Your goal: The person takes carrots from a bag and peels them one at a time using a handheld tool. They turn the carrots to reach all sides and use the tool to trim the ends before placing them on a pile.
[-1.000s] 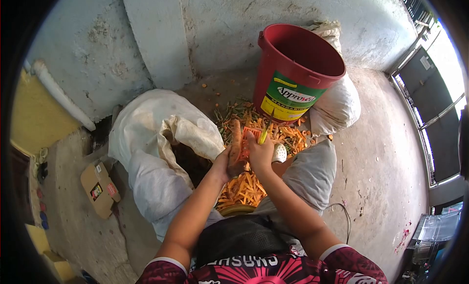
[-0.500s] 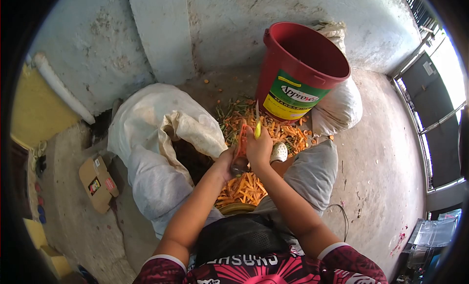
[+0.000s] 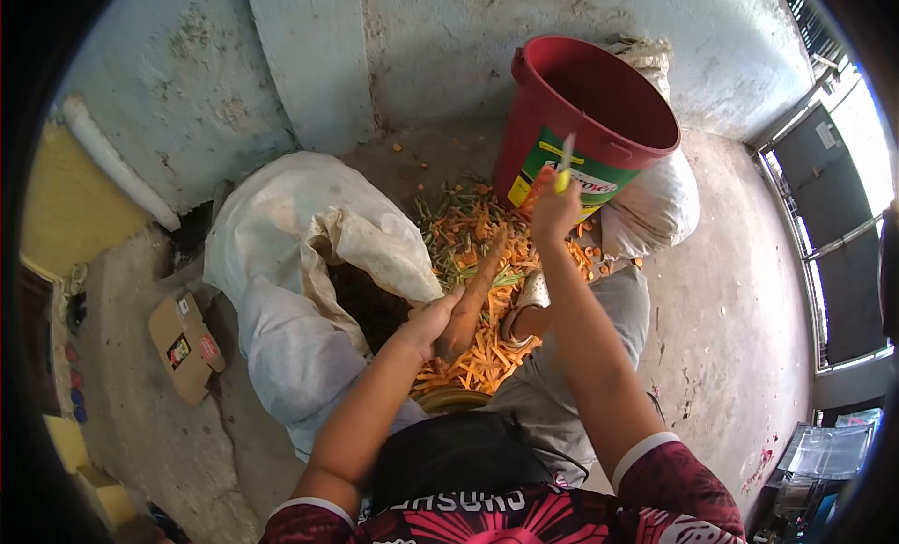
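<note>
In my left hand point(image 3: 433, 321) is a large, unpeeled-looking carrot point(image 3: 473, 296), its thick end near my palm and its thin tip pointing away from me. My right hand point(image 3: 558, 212) is raised apart from it, before the red bucket point(image 3: 524, 123). Its fingers are closed around a knife point(image 3: 565, 167) with a yellow handle, blade pointing up. An orange-red piece point(image 3: 537, 190) also sticks out from this hand; blur hides what it is. Orange peelings point(image 3: 487, 357) are heaped beneath the carrot, between my legs.
More peelings and green stem bits point(image 3: 459, 221) cover the floor before the bucket. A white sack point(image 3: 309, 193) with an open mouth stands at my left. Another sack point(image 3: 660, 202) sits behind the bucket. My shoe point(image 3: 532, 296) is beside the peelings. A cardboard box point(image 3: 185, 347) lies left.
My right hand has moved up and away to the right with the knife and the orange-red piece. The carrot in my left hand now shows along its length.
</note>
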`<move>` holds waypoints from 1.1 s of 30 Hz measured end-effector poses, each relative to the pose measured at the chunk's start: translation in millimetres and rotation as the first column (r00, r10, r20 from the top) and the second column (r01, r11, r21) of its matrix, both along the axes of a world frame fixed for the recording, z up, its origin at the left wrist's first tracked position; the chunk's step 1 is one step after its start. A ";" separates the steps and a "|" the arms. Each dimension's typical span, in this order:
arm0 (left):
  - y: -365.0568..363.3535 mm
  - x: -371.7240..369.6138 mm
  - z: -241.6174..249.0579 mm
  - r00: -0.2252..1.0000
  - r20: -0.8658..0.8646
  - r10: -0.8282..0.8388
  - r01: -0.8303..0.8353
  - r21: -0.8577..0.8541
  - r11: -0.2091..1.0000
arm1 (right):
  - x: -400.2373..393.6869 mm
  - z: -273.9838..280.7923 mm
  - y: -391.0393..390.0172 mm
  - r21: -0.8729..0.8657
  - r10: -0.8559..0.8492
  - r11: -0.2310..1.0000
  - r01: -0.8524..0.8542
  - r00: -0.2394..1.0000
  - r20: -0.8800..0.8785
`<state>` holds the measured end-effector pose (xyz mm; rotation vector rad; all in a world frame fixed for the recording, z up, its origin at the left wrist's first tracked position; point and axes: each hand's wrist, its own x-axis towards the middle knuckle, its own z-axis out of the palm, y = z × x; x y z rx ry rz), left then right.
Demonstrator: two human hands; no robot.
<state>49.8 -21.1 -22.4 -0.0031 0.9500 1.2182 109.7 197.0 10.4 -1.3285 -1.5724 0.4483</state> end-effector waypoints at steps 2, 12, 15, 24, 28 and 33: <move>-3.8 0.3 8.1 1.000 -0.012 -0.004 0.004 -0.006 1.000 | 10.2 1.4 27.8 -0.042 -0.033 0.999 0.031 0.999 -0.040; 11.2 -20.0 -31.4 0.924 0.381 0.019 -0.124 0.253 0.959 | 7.0 20.5 -114.9 -0.180 0.488 0.799 -0.574 0.793 -0.365; 8.6 -7.9 -0.3 0.947 0.259 0.188 -0.225 0.119 0.967 | 4.3 7.5 -136.6 -0.199 0.498 0.795 -0.573 0.803 -0.327; 7.6 -6.2 1.9 0.989 0.121 0.090 -0.104 0.118 0.988 | 3.3 12.0 -139.4 -0.204 0.429 0.881 -0.427 0.903 -0.039; 6.7 -3.1 -5.2 0.998 -0.050 0.035 -0.033 0.027 0.999 | 0.5 11.6 -106.5 -0.204 0.285 0.941 -0.270 0.957 0.047; 3.2 3.7 -13.7 0.997 -0.073 -0.034 0.035 0.002 0.999 | 2.4 -5.2 -33.5 -0.019 0.104 0.995 -0.103 0.990 0.099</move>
